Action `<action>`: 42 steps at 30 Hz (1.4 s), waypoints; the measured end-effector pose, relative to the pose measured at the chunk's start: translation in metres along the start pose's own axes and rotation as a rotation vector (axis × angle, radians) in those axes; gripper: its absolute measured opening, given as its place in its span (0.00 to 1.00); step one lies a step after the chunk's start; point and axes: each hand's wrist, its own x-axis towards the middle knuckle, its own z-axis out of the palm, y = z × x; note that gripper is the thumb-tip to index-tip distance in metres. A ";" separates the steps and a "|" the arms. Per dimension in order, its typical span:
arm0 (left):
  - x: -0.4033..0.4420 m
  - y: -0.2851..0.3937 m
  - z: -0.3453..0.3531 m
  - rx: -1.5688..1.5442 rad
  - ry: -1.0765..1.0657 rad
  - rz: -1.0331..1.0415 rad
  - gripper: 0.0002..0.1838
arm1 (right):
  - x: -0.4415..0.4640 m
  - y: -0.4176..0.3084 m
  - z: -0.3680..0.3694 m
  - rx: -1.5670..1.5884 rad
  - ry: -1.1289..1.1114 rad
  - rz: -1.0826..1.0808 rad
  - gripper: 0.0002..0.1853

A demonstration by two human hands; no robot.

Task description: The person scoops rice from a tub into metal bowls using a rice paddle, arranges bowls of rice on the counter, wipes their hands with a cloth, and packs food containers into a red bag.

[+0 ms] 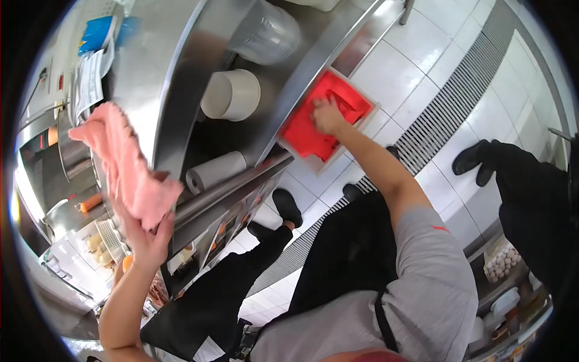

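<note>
At the left, my left hand (148, 234) is closed on the lower end of a pink cloth (123, 160), which stretches up beside the steel counter. My right hand (326, 116) is over a pale rectangular bin (370, 116) at the edge of the lower shelf. Its fingers look slightly apart and a little blurred, with nothing visible in them. Directly beneath it lie bright red, folded-looking contents (301, 130) that fill the bin; their material is unclear.
Under the steel counter (145, 54), a shelf carries a white tub (232, 95), clear containers (265, 33) and a paper roll (217, 171). A floor drain grate (452, 90) crosses the tiles. Another person's black-trousered leg (531, 193) is at right, near a crate of eggs (502, 264).
</note>
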 end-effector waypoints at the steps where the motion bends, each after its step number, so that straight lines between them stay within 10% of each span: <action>1: 0.008 0.011 0.000 -0.019 0.002 0.008 0.47 | -0.023 -0.011 -0.003 0.132 -0.207 -0.027 0.10; 2: 0.016 0.032 0.002 0.145 0.025 0.097 0.48 | -0.052 -0.021 -0.003 0.400 -0.205 -0.239 0.13; 9: 0.009 0.036 -0.003 -0.010 0.343 0.241 0.54 | -0.215 -0.116 -0.171 1.034 -0.030 0.662 0.22; 10: 0.001 0.041 -0.003 0.090 0.584 0.376 0.44 | -0.226 -0.122 -0.193 1.059 0.033 0.742 0.22; 13: -0.033 0.109 -0.006 -0.235 0.077 0.725 0.12 | -0.241 -0.146 -0.278 1.140 0.419 0.805 0.19; 16: -0.090 0.171 0.039 -0.757 -0.495 0.460 0.10 | -0.257 -0.166 -0.342 0.928 0.541 0.579 0.15; 22: -0.089 0.191 0.082 -1.690 -0.460 -0.233 0.16 | -0.274 -0.218 -0.421 0.748 0.576 0.336 0.08; 28: -0.088 0.193 0.032 -1.890 -0.907 -0.312 0.17 | -0.270 -0.238 -0.432 0.593 0.818 0.155 0.10; 35: -0.086 0.191 0.020 -1.703 -0.389 -0.084 0.11 | -0.279 -0.231 -0.423 0.559 0.777 0.257 0.13; 42: -0.078 0.206 0.004 -1.855 -0.433 -0.246 0.10 | -0.272 -0.226 -0.439 0.675 0.808 0.343 0.14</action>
